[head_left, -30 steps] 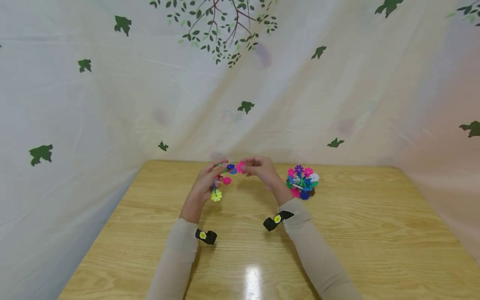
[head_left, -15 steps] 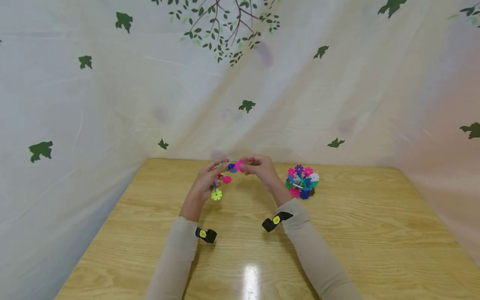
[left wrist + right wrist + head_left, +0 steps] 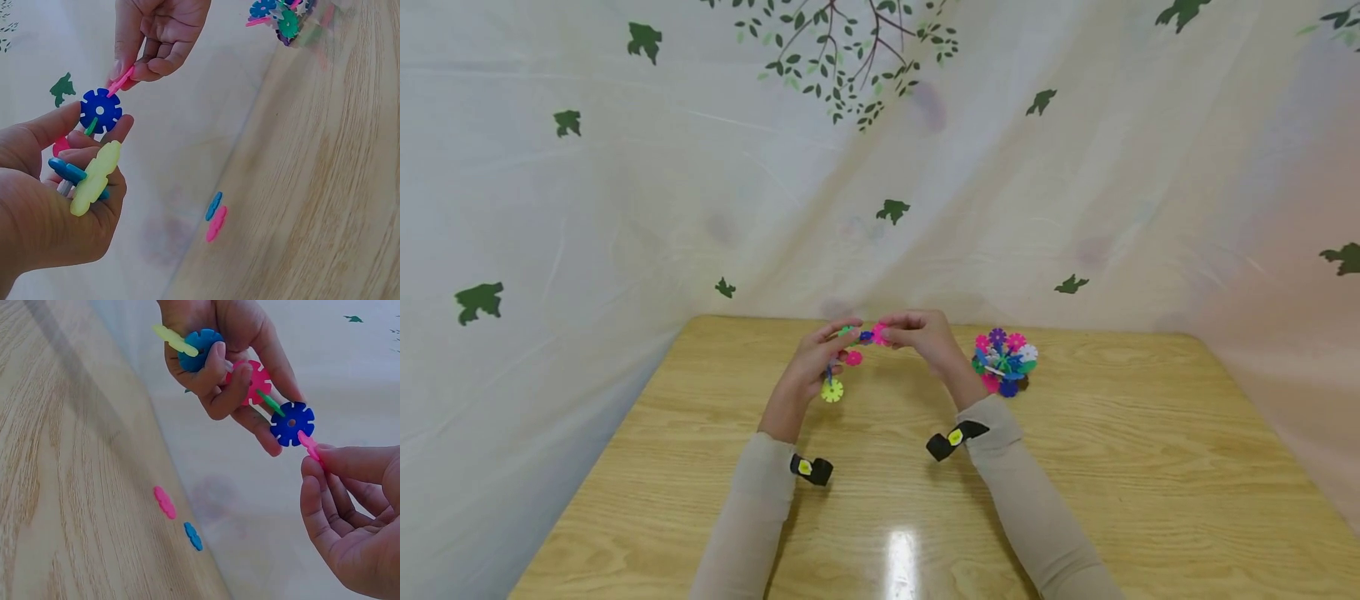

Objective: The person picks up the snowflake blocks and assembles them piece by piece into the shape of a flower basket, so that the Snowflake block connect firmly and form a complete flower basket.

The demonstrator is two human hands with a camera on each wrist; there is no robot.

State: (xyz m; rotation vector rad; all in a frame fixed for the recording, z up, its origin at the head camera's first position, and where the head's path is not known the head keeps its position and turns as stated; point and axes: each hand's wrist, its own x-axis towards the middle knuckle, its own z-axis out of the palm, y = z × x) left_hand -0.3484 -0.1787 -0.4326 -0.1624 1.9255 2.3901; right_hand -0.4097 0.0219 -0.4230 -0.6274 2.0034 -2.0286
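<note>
My left hand (image 3: 811, 360) grips a chain of slotted plastic snowflake discs. In the right wrist view the chain runs from a yellow disc (image 3: 175, 340) through a blue disc (image 3: 209, 340), a pink disc (image 3: 261, 376) and a green disc (image 3: 270, 402) to a dark blue disc (image 3: 282, 431). A pale piece between blue and pink is mostly behind the fingers. Thumb and fingers of my right hand (image 3: 928, 340) pinch another pink disc (image 3: 309, 444), whose edge sits at the dark blue disc's rim. Left fingertips touch the dark blue disc from the other side.
A loose pink disc (image 3: 164, 502) and a light blue disc (image 3: 193, 537) lie near the far edge of the wooden table (image 3: 1075, 500). To the right stands a multicoloured cluster of joined discs (image 3: 1004, 365). A pale printed cloth (image 3: 790, 208) hangs behind the table.
The pink disc in my right hand and the dark blue disc at the chain's end have come together, closing the small gap seen earlier. Both arms stay nearly in place.
</note>
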